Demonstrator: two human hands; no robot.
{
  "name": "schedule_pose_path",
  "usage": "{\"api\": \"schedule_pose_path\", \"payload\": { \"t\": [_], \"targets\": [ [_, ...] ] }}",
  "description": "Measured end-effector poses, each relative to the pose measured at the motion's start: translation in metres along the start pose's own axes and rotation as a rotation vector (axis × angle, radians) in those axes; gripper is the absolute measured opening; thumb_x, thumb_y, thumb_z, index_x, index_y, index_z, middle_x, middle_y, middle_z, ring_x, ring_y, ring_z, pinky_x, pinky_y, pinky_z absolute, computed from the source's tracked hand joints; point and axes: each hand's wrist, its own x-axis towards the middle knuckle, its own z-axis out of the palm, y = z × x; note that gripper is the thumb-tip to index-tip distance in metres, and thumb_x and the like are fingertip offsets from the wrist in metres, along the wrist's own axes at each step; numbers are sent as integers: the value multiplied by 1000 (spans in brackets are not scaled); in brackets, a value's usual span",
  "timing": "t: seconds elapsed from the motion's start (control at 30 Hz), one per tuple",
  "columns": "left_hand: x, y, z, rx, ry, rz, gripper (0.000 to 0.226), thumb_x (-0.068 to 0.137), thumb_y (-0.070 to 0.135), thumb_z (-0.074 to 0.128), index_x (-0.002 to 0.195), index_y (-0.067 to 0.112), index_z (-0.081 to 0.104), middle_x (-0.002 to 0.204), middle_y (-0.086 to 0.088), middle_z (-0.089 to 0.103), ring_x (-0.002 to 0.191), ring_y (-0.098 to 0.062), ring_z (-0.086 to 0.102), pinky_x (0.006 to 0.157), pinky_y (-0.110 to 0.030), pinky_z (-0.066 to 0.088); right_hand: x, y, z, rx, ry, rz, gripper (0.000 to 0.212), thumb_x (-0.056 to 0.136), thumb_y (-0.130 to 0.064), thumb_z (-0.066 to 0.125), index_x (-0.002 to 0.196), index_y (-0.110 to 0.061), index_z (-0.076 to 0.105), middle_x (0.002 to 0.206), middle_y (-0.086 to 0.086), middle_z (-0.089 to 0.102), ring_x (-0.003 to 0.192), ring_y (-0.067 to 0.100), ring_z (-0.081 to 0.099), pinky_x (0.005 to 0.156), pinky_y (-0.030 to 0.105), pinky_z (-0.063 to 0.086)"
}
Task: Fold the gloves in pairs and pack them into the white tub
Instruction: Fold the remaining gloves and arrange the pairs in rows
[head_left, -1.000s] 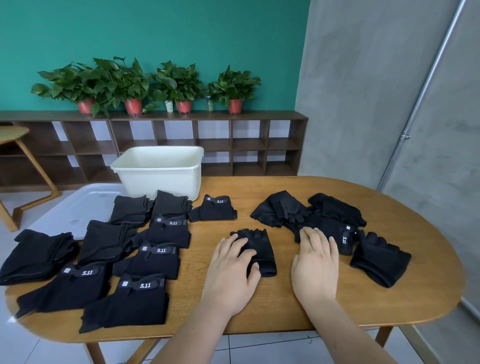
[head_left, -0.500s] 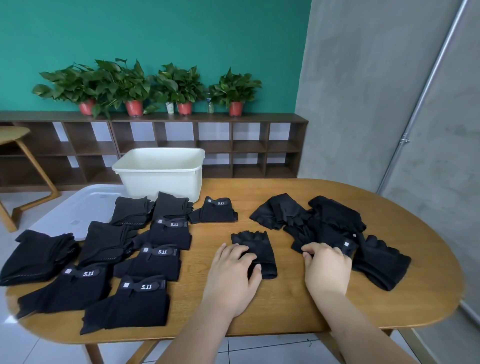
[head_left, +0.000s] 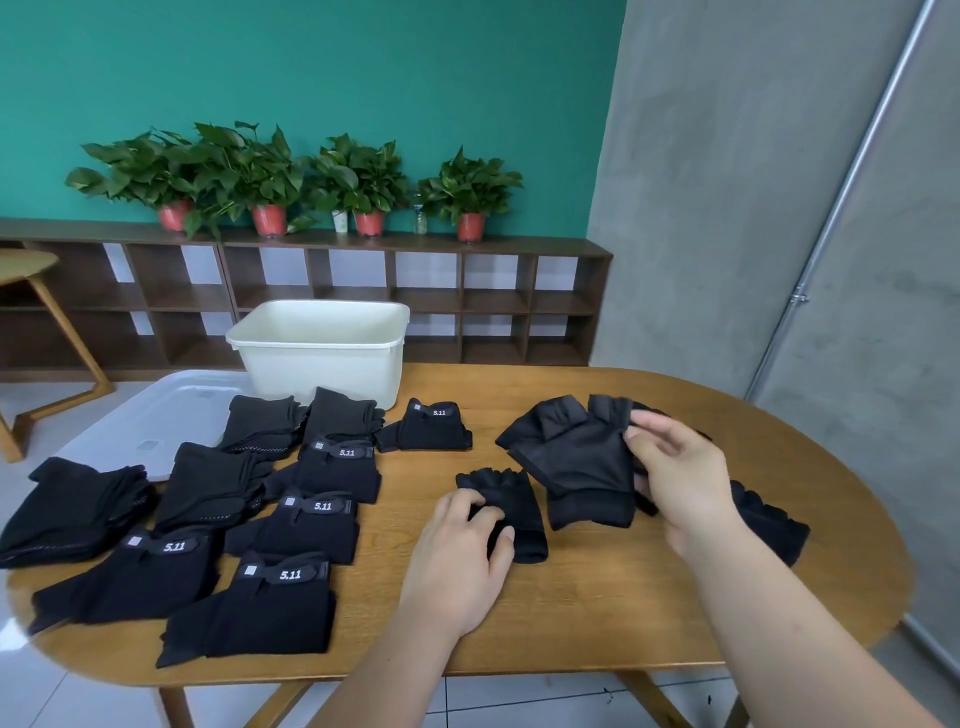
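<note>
Right of centre, the right grip (head_left: 680, 483) pinches a matte black fingerless glove (head_left: 576, 457), lifted off the desk (head_left: 597, 597), finger stubs uppermost. The left grip (head_left: 462, 561) curls on a second glove (head_left: 519, 499) lying flat mid-frame. The white tub (head_left: 322, 358) stands above, left of centre.

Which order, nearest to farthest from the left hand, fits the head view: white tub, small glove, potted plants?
1. small glove, under the left hand
2. white tub, far side of table
3. potted plants, on the back shelf
</note>
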Motion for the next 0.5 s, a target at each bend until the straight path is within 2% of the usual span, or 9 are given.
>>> {"api": "schedule_pose_path", "payload": {
  "t": [0.07,0.13,0.2,0.27,0.33,0.4,0.5],
  "targets": [
    [0,0,0,-3,15,-17,46,109,51,36,133,28,67,132,15,43,129,-4,38,95,-25,49,3,22,-9,-44,15,141,20,102,-10,66,117,-22,73,106,1,79,94,17,76,75,31,61],
    [0,-1,1,-6,28,-34,43,108,49,38,130,27,68,128,14,42,125,-3,38,92,-24,51,1,52,-21,-317,56,142,23,102,-11,64,122,-21,70,114,3,76,96,17,72,79,30,57],
    [1,-2,1,-13,43,-48,40,108,48,40,126,25,68,125,14,41,123,-3,39,87,-25,53,-10,75,-29,-690,117,-53,29,101,-16,64,129,-22,68,126,0,69,110,18,65,88,32,51],
    [3,-2,1,-25,55,-62,36,107,46,43,120,24,68,123,13,41,121,-3,40,83,-24,53,-28,88,-26,-849,131,-295,30,100,-19,65,129,-25,68,132,-4,62,123,20,54,96,33,46],
    [3,-3,2,-51,77,-76,28,107,42,47,114,24,67,121,13,41,118,-4,42,82,-22,50,-45,94,-15,-911,23,-449,30,100,-26,65,130,-29,69,134,-11,59,128,13,48,102,32,46],
    [3,-6,2,-66,125,-95,19,105,36,54,109,23,68,118,12,43,116,-7,45,84,-24,50,-56,105,-5,-1055,-150,-528,34,103,-40,58,135,-32,67,139,-17,58,132,7,47,107,32,45],
    [3,-9,2,5,242,-26,17,103,28,58,103,20,72,117,6,53,117,-16,50,98,-35,48,-55,118,2,-1199,-248,-579,42,106,-54,42,135,-37,67,141,-20,58,136,5,47,107,36,48]
  ]
}}
